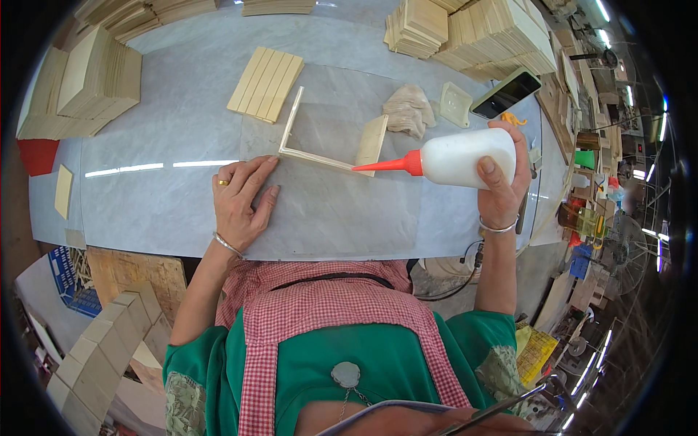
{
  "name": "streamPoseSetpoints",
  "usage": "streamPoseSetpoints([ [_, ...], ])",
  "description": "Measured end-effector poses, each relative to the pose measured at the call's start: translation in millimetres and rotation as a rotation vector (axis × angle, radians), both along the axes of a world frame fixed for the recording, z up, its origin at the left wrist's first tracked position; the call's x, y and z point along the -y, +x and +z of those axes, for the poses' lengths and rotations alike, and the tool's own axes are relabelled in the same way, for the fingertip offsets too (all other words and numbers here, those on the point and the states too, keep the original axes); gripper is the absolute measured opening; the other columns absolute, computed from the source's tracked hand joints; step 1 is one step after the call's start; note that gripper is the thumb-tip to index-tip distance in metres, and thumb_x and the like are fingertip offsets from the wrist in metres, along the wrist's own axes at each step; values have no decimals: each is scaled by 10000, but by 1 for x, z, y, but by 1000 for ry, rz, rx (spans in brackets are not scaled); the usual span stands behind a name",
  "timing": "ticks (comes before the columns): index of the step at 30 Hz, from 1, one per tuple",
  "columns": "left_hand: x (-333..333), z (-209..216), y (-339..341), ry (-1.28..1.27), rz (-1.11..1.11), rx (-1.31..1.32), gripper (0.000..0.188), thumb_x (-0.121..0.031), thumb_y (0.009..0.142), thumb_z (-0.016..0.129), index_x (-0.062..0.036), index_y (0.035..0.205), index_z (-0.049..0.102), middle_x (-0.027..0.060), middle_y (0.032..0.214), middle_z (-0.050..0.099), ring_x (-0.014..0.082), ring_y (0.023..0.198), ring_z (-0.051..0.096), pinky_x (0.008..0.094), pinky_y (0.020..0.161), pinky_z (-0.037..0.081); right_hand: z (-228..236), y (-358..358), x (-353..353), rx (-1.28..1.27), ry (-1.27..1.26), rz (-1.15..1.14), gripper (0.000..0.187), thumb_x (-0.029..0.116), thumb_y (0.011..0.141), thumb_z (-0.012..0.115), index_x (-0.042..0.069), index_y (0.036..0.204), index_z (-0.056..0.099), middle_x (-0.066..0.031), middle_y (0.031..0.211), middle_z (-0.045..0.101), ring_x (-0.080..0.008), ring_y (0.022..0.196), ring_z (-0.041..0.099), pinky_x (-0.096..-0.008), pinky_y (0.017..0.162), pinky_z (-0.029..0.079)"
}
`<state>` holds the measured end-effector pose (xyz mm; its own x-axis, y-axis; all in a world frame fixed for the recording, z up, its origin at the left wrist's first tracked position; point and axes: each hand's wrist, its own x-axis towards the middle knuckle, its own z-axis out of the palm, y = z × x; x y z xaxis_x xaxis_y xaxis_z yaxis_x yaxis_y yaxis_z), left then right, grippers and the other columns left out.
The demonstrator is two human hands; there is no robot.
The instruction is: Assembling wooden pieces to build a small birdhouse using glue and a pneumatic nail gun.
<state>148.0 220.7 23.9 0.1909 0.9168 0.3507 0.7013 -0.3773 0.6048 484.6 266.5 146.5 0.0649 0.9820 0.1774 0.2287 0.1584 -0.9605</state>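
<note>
In my right hand [503, 178] is a white squeeze bottle [458, 158] with a long red nozzle, tilted so the tip points left. The nozzle tip meets the near edge of a three-sided wooden frame [320, 158], close to its right corner. The frame's far side is open. My left hand [246, 192] rests on the table, fingers stretched out, fingertips at the frame's near left corner. Beyond the frame, to the left, lies a small panel of light wood slats [266, 84].
Stacks of thin wooden boards stand at the far left [102, 80] and far right [494, 36]. Right of the frame lie a crumpled cloth [409, 110], a pale green dish [456, 104] and a phone [507, 94]. A loose wood piece [64, 191] sits at the left.
</note>
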Motion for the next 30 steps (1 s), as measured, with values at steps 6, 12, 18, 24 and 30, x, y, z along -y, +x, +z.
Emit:
streamPoseSetpoints([
  [6, 2, 0, 1, 5, 2, -22, 445, -93, 727, 674, -99, 1169, 623, 31, 1124, 618, 222, 958, 513, 349, 852, 350, -1, 19, 15, -34, -28, -26, 603, 274, 721, 802, 18, 1178, 503, -39, 1047, 530, -126, 947, 526, -261, 855, 423],
  [12, 2, 0, 2, 8, 3, -33, 438, -86, 732, 671, -99, 1168, 626, 30, 1129, 617, 222, 964, 509, 340, 855, 346, -2, 24, 16, -39, -12, -45, 587, 267, 729, 796, 18, 1175, 506, -33, 1025, 541, -124, 930, 532, -259, 850, 422],
  [18, 2, 1, 3, -12, 4, -42, 429, -82, 740, 668, -95, 1166, 625, 28, 1134, 616, 221, 965, 505, 339, 859, 343, -8, 28, 5, -74, 5, -62, 562, 246, 734, 791, 21, 1168, 514, -32, 1030, 544, -120, 933, 530, -255, 845, 424],
  [24, 2, 0, 3, -11, 1, -39, 420, -81, 742, 665, -87, 1160, 625, 34, 1136, 614, 226, 967, 505, 343, 862, 343, -9, 31, -10, -67, 51, -78, 526, 224, 751, 776, 22, 1162, 518, -40, 1022, 548, -123, 926, 535, -255, 838, 432],
  [30, 3, 1, 2, -19, -2, -45, 428, -76, 737, 664, -84, 1162, 621, 37, 1137, 611, 232, 971, 508, 349, 865, 342, -9, 29, -26, -95, 100, -93, 490, 214, 761, 765, 29, 1147, 525, -47, 998, 555, -125, 902, 548, -250, 816, 450],
])
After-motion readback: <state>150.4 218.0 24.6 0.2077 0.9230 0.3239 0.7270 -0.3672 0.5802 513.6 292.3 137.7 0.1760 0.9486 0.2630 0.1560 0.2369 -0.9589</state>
